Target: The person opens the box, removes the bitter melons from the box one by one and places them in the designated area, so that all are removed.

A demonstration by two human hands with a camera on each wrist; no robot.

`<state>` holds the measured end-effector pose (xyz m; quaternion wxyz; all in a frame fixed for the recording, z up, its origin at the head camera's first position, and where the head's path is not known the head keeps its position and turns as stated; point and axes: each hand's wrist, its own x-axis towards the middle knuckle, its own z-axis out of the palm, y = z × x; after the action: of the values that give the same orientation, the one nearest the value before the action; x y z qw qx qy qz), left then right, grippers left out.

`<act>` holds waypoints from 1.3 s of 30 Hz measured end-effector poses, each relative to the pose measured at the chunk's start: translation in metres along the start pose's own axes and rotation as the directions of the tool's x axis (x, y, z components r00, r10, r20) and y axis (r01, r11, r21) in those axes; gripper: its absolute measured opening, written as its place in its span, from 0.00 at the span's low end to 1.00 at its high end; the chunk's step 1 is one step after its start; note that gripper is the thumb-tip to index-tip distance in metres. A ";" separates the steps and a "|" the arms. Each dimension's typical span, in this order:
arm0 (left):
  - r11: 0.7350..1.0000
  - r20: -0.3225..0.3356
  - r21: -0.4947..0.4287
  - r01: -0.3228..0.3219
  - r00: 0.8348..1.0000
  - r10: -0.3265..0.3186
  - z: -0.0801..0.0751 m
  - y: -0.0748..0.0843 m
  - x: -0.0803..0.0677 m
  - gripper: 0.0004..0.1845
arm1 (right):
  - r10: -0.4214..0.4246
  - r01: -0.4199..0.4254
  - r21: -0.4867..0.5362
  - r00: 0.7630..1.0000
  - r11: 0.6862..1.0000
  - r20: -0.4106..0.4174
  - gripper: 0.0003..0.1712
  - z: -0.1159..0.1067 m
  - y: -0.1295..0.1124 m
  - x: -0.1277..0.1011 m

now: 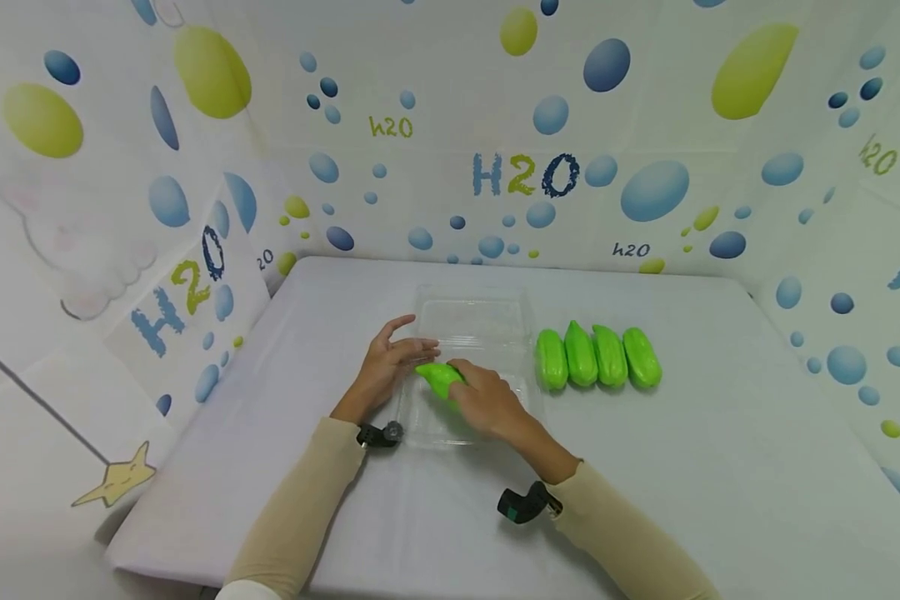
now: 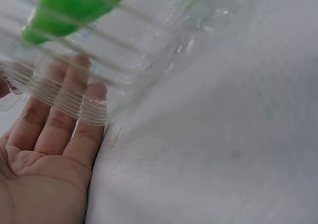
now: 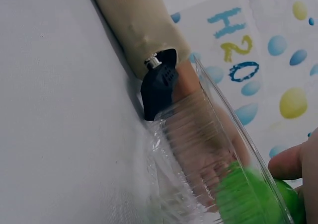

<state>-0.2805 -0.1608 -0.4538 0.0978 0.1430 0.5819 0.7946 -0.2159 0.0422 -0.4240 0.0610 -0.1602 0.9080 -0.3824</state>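
Observation:
My right hand (image 1: 487, 402) grips a bright green, elongated vegetable with a pointed tip (image 1: 438, 377), glossy like plastic. The tip points to the left, over a clear plastic clamshell box (image 1: 429, 427) whose lid lies folded back on the far side. My left hand (image 1: 382, 368) is at the box's left side, fingers extended. In the left wrist view its straight fingers (image 2: 64, 129) lie against the ribbed clear wall (image 2: 134, 77), and the vegetable (image 2: 74, 10) shows through the plastic. The right wrist view shows the vegetable (image 3: 248, 199) behind the clear wall.
Several matching green vegetables (image 1: 581, 357) lie side by side to the right of the box. A white cloth (image 1: 720, 467) covers the table. Printed sheets with blue and green drops (image 1: 656, 192) hang behind and at the sides.

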 end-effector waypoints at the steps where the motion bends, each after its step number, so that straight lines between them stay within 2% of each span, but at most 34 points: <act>1: 1.000 -0.003 0.006 0.000 1.000 0.000 0.000 0.000 0.000 0.31 | -0.005 0.005 0.011 1.000 1.000 -0.011 0.23 -0.001 0.001 0.000; 8: 0.999 -0.020 0.032 0.023 1.000 -0.023 0.001 0.002 0.001 0.33 | -0.071 0.077 0.075 0.995 0.994 -0.073 0.26 -0.004 0.003 -0.002; 15: 0.998 -0.065 0.049 0.040 0.997 -0.037 0.000 0.000 0.003 0.33 | -0.119 0.145 0.184 0.982 0.972 -0.144 0.25 -0.006 0.003 -0.003; 23: 0.998 -0.150 0.032 0.048 0.988 -0.042 -0.009 -0.016 0.010 0.32 | -0.237 0.270 0.111 0.941 0.957 -0.243 0.27 -0.008 0.003 -0.001; 28: 0.998 -0.141 0.037 0.046 0.989 -0.040 -0.009 -0.015 0.009 0.32 | -0.266 0.298 0.097 0.930 0.950 -0.254 0.29 -0.010 0.005 0.000; 39: 0.999 -0.102 0.036 0.011 0.995 -0.008 -0.009 -0.016 0.010 0.35 | -0.317 0.354 0.071 0.898 0.933 -0.305 0.28 -0.014 0.009 0.000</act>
<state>-0.2931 -0.1610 -0.4703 0.0690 0.1012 0.6014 0.7895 -0.2214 0.0578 -0.4211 -0.1291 -0.2528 0.8400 -0.4624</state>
